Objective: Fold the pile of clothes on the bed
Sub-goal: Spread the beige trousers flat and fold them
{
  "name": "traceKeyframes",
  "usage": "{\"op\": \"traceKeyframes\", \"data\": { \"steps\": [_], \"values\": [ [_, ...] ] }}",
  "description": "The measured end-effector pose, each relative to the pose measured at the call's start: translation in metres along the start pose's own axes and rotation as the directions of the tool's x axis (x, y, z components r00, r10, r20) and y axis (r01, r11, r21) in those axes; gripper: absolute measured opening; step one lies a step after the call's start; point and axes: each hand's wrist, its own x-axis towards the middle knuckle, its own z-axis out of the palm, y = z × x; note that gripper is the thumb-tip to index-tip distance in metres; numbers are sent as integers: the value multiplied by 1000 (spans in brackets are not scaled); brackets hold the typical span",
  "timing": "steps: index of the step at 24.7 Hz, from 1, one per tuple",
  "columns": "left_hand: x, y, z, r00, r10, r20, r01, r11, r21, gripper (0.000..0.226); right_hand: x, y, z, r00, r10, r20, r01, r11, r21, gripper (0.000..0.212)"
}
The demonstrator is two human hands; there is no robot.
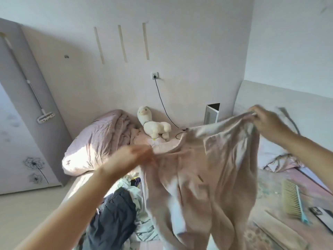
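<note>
A beige garment (207, 177) hangs spread in the air in front of me, over the bed (281, 231). My right hand (266, 121) grips its upper right edge, raised high. My left hand (137, 157) is blurred and holds the garment's upper left edge, lower than the right. Under the garment on the bed lies the pile of clothes (122, 210), with a dark grey piece on top of light ones. The garment hides part of the pile.
A rolled pink quilt (97, 141) and a white plush alpaca (153, 125) lie at the head of the bed. A black cable (164, 105) runs down from a wall socket. A brush (293, 201) lies on the bed at right. A wardrobe (27, 123) stands at left.
</note>
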Motion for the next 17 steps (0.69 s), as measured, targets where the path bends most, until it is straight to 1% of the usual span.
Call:
{"op": "traceKeyframes", "data": {
  "steps": [1,2,3,4,5,7,8,9,10,11,12,13,14,16,17],
  "values": [
    [3,-10,-1,980,-197,-8,195,978,-74,14,0,-1,-2,1000,7,-26,-7,1000,21,4],
    [5,-19,-2,944,-324,-60,316,942,-116,17,-1,-3,-3,1000,9,-26,-8,1000,28,8],
    [7,-21,-1,940,-334,-71,328,940,-90,20,-4,-5,-3,1000,-1,10,0,1000,22,12],
    [7,-20,4,952,-303,-38,301,952,-47,21,-5,-4,0,998,-4,63,3,1000,22,14],
    [7,-20,8,947,-319,-31,317,947,-59,21,-7,-1,2,995,-10,103,7,1000,26,16],
    [10,-25,11,893,-447,-49,428,879,-210,17,-9,6,0,989,-8,145,4,999,32,16],
    [8,-28,13,875,-483,-25,454,837,-304,12,-9,12,-5,988,-1,152,-6,999,47,13],
    [7,-33,17,872,-487,36,458,790,-408,11,-8,17,-10,988,2,153,-14,997,80,10],
    [8,-35,20,875,-469,119,454,712,-535,9,-6,23,-15,989,-1,149,-19,992,128,8],
    [10,-38,26,874,-447,190,452,603,-657,7,-3,28,-17,990,3,143,-30,982,184,7],
    [13,-42,40,856,-464,229,475,530,-702,8,3,36,-14,991,19,132,-50,970,236,6],
    [18,-48,62,832,-499,242,511,520,-684,9,10,47,-4,989,53,139,-87,964,250,5],
    [20,-53,88,800,-547,248,568,554,-609,12,16,60,12,982,94,167,-128,970,208,6],
    [25,-64,151,747,-598,292,665,651,-367,15,26,98,64,930,181,320,-203,979,36,15],
    [26,-69,187,721,-608,334,691,669,-273,12,28,121,97,891,228,392,-237,971,-27,20]
  ]
}}
